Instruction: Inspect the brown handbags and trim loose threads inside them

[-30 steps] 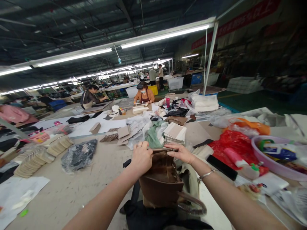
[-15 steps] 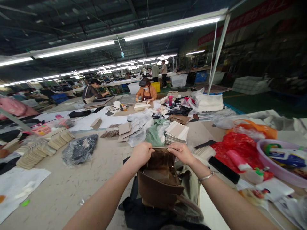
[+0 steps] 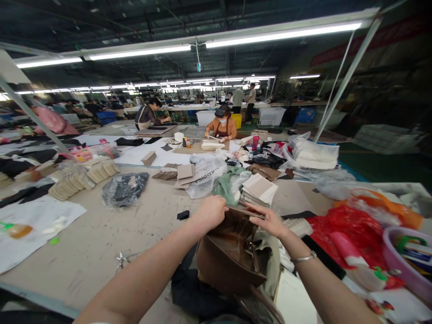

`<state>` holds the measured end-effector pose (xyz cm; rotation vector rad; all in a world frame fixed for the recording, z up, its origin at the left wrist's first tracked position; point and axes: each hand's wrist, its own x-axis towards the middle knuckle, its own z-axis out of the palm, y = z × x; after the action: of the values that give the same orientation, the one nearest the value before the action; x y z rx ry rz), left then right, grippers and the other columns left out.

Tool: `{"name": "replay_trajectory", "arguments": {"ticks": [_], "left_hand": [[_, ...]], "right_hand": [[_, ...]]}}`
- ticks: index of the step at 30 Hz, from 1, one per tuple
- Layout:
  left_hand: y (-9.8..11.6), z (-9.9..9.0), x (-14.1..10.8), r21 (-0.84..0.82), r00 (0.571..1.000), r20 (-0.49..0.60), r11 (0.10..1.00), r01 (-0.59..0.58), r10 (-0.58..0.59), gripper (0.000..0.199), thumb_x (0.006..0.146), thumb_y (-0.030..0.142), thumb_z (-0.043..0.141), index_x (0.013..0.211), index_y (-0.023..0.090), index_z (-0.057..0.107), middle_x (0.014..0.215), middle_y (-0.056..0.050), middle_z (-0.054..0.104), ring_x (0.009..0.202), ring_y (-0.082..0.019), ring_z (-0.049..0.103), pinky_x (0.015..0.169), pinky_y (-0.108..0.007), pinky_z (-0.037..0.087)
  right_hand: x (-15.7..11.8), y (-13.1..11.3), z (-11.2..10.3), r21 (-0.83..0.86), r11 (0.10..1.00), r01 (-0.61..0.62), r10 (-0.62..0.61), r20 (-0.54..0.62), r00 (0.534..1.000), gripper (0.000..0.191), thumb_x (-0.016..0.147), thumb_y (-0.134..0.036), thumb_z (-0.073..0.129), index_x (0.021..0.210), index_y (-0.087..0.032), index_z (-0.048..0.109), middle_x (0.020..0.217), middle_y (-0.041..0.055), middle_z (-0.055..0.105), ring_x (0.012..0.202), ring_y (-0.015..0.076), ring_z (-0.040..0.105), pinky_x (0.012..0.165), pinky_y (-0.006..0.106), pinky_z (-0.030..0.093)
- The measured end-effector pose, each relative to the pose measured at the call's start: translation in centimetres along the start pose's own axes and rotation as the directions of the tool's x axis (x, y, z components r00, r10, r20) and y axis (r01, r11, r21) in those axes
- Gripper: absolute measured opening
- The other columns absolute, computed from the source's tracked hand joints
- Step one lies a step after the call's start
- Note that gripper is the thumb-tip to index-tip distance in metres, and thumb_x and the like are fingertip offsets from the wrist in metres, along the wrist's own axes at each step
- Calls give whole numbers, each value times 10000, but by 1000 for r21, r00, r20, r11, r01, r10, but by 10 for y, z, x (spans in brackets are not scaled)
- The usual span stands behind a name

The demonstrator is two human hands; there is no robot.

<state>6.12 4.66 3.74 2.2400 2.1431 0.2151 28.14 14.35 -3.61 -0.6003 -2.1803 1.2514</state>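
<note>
A brown bag [image 3: 219,263] stands with its mouth facing me, its shiny brown lining showing. At the left end of its top rim, my left hand [image 3: 212,212] is closed in a pinch. My right hand [image 3: 270,220], with a bracelet on the wrist, holds the right part of that rim between fingers that are straighter and more spread. Dark cloth [image 3: 192,292] lies under and beside the bag. A small black piece [image 3: 182,215] lies just left of my left hand, and scissors [image 3: 120,260] lie by my left forearm, partly hidden.
Stacked cards [image 3: 256,191] and a printed plastic bag [image 3: 205,175] lie beyond my hands. To the right are a black phone [image 3: 324,256], a red plastic bag [image 3: 354,229] and a purple basin [image 3: 388,238]. A plastic-wrapped dark bundle [image 3: 124,191] lies left. A co-worker [image 3: 222,126] sits opposite.
My view has turned left. The bag's rim now slants down to the right. My right hand's fingers have straightened from a pinch; my left hand keeps its hold.
</note>
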Motion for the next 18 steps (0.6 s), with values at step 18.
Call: {"name": "replay_trajectory", "arguments": {"ticks": [18], "left_hand": [[-4,-5,1,-23,998,32,998,57,-56,222,827,302,482,814,139,633,845,-97,648,830,-204,590,744,-292,431]], "right_hand": [[29,-28,14,-398,909,126,-139,-5,990,285,784,-471,578,865,-239,723,694,7,507,663,127,516,613,239,415]]}}
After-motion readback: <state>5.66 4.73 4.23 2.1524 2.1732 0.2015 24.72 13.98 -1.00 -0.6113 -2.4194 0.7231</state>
